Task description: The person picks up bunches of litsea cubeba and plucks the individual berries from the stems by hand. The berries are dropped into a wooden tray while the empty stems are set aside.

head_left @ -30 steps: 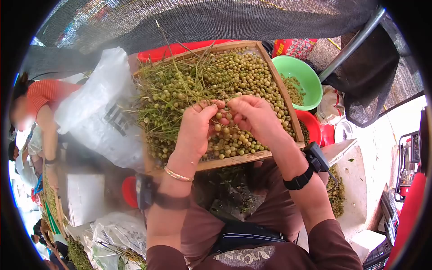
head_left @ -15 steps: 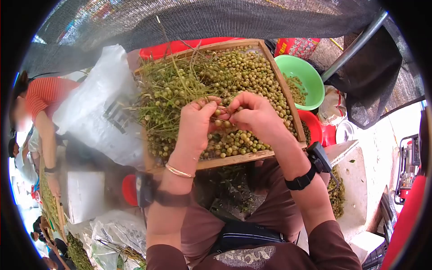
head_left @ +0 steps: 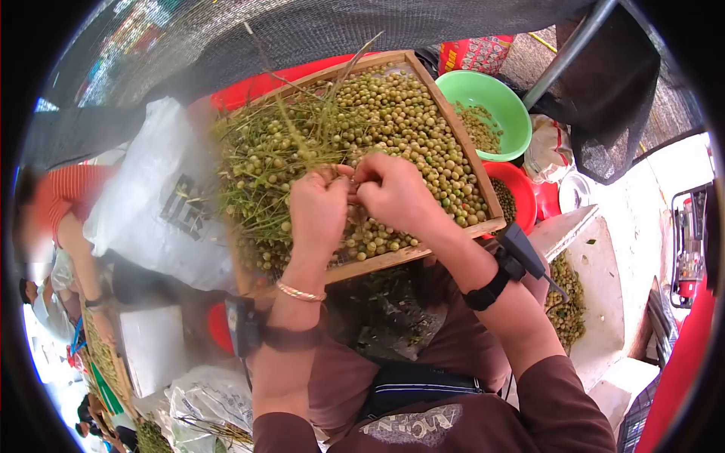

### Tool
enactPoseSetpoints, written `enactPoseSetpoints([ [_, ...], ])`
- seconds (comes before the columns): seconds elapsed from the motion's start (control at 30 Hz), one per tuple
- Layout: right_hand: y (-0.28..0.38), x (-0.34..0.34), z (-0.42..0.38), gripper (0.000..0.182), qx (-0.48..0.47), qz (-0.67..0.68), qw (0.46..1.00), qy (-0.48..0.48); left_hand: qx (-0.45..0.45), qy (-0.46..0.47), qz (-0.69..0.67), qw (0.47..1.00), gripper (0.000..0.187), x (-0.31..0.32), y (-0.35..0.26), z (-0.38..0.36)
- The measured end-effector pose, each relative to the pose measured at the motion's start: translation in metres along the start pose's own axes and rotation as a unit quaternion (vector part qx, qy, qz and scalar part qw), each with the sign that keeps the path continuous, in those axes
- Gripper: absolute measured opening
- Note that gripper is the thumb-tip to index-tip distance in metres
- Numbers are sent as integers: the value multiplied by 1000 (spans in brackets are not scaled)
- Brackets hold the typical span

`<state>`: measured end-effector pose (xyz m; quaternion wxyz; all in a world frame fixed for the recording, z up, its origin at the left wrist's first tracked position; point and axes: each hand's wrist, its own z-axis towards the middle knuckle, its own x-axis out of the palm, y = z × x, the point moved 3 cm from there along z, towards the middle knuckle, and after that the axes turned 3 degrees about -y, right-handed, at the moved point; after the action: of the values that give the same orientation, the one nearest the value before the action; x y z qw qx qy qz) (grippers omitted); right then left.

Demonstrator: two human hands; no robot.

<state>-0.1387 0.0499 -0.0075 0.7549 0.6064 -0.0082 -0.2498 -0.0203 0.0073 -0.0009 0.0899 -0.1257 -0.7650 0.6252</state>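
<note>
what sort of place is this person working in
Probably an outdoor market stall or sorting spot: a wood-framed tray holds loose round fruits beside stemmed ones, a green basin and a red basin hold more, and dark mesh netting hangs behind.

Around the grip, the fruits [head_left: 453, 170] are coloured yellow-green to tan; left of it, the stems [head_left: 253, 155] are tinted green. Right of it, the bowl [head_left: 504, 102] is coloured mint, the basin [head_left: 526, 190] red. Well left, an orange shirt [head_left: 81, 183] is striped white; a white bag [head_left: 147, 200] is marked grey.
</note>
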Motion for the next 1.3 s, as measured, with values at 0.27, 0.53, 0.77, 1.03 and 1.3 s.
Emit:
enactPoseSetpoints([
  [0.27,-25,-27,27,27,-22,-67,997,12,-50,53,-143,987,14,-18,-11,11],
  [0.53,9,-14,6,29,188,340,899,202,-44,96,-174,979,14,-18,-11,20],
  [0.77,-6,-14,10,35,264,353,882,167,-59,81,-147,984,14,-14,-9,24],
  [1.03,-16,-11,12,26,227,346,889,195,-53,86,-152,983,14,-11,-10,25],
  [1.3,-12,-7,9,21,242,265,911,205,-37,46,-149,987,14,-10,-8,24],
])
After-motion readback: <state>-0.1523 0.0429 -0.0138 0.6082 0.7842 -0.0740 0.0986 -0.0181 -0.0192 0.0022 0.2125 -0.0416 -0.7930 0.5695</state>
